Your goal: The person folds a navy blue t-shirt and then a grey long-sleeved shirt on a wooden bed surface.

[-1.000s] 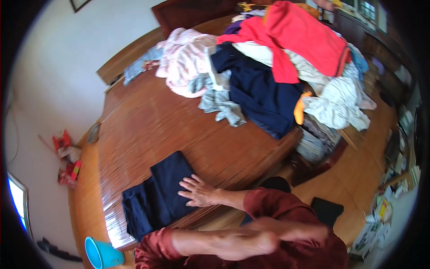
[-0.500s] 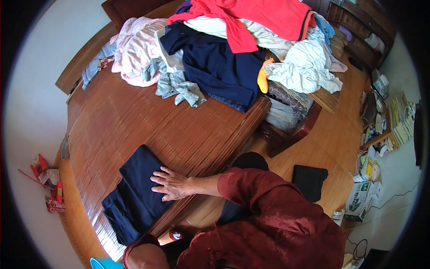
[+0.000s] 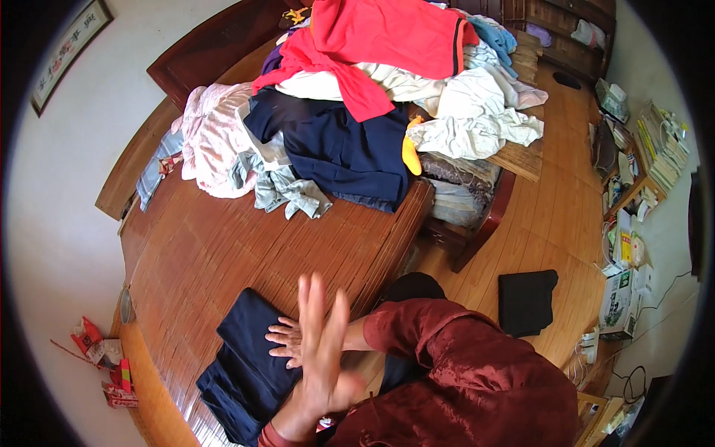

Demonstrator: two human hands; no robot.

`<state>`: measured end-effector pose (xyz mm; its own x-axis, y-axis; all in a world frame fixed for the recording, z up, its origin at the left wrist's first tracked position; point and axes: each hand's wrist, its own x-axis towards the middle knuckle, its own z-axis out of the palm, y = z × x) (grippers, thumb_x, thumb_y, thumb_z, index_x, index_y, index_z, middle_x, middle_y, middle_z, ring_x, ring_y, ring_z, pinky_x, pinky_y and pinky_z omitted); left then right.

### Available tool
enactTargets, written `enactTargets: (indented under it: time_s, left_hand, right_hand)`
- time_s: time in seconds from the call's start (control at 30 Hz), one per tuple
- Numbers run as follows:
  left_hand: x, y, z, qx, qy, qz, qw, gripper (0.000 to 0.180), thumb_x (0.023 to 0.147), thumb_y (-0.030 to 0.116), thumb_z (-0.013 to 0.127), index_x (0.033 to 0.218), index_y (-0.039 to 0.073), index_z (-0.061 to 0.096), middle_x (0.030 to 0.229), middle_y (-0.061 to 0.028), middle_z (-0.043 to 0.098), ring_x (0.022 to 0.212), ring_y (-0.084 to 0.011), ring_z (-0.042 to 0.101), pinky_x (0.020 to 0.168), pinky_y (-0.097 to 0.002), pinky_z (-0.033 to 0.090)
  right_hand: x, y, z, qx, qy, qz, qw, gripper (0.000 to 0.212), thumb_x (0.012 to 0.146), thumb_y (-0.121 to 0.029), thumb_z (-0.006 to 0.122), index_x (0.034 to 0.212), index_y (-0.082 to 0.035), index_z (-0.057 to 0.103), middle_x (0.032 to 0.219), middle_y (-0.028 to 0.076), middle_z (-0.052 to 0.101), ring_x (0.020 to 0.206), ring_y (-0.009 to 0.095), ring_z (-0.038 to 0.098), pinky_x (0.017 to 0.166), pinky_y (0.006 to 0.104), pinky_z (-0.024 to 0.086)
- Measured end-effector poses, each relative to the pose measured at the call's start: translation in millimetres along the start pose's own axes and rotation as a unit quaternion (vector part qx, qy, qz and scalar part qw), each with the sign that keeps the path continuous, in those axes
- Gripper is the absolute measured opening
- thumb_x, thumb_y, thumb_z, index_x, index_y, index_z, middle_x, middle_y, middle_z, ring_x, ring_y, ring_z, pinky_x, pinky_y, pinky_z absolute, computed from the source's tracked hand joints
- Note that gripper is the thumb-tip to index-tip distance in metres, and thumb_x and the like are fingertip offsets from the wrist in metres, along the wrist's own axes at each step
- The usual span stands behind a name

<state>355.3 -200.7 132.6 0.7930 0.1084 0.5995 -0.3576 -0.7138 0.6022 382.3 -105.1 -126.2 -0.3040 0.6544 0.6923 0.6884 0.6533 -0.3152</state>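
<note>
A folded navy garment [image 3: 249,357], perhaps trousers, lies on the near part of the bed's brown slatted mat [image 3: 313,253]. My right hand [image 3: 287,340] rests on its right side, palm down, fingers spread. Raised in front of it is my left hand [image 3: 322,350], with its fingers stretched upward and apart, holding nothing; it hides part of the right hand and wrist and is slightly blurred.
Across the far bed lies a clothes heap: a red top [image 3: 387,37], navy garment [image 3: 339,149], pink floral cloth [image 3: 216,138], white cloth [image 3: 477,119] and grey cloth [image 3: 290,195]. A folded black cloth [image 3: 526,302] lies right of me. Boxes [image 3: 620,302] line the right wall.
My left hand has come up into view from the lower edge, fingers extended. My right hand stays on the folded navy garment. The view has shifted, with more of the far wall showing.
</note>
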Motion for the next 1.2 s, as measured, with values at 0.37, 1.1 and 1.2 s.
enactTargets:
  time_s: [0.37,1.1,1.2]
  left_hand:
    - [3,-124,86,-0.074,-0.335,-0.312,0.886,0.094,0.092,0.067,0.051,0.149,-0.006,0.032,0.150,-0.0309,0.038,0.141,-0.0420,0.036,0.115,-0.0425,0.031]
    - [-127,-125,-59,0.272,0.030,-0.195,0.942,0.047,0.082,0.021,0.073,0.124,0.003,0.063,0.124,-0.0201,0.064,0.119,-0.0392,0.057,0.101,-0.0451,0.045]
    - [-208,-142,-112,0.420,0.028,-0.360,0.832,0.061,0.090,0.035,0.064,0.139,0.002,0.050,0.145,-0.0221,0.048,0.138,-0.0421,0.039,0.114,-0.0519,0.029]
  right_hand:
    - [42,-68,-36,-0.105,-0.162,0.148,0.970,0.056,0.089,-0.040,0.065,0.136,-0.010,0.056,0.151,0.020,0.041,0.145,0.034,0.031,0.118,0.0561,0.021]
    - [13,-55,-10,-0.197,0.029,0.016,0.980,0.056,0.095,-0.036,0.053,0.144,-0.010,0.043,0.152,0.018,0.038,0.144,0.037,0.030,0.119,0.0578,0.016]
    - [39,-79,-40,-0.121,-0.092,0.127,0.980,0.049,0.092,-0.032,0.061,0.133,-0.005,0.055,0.143,0.021,0.047,0.136,0.038,0.040,0.115,0.0553,0.027]
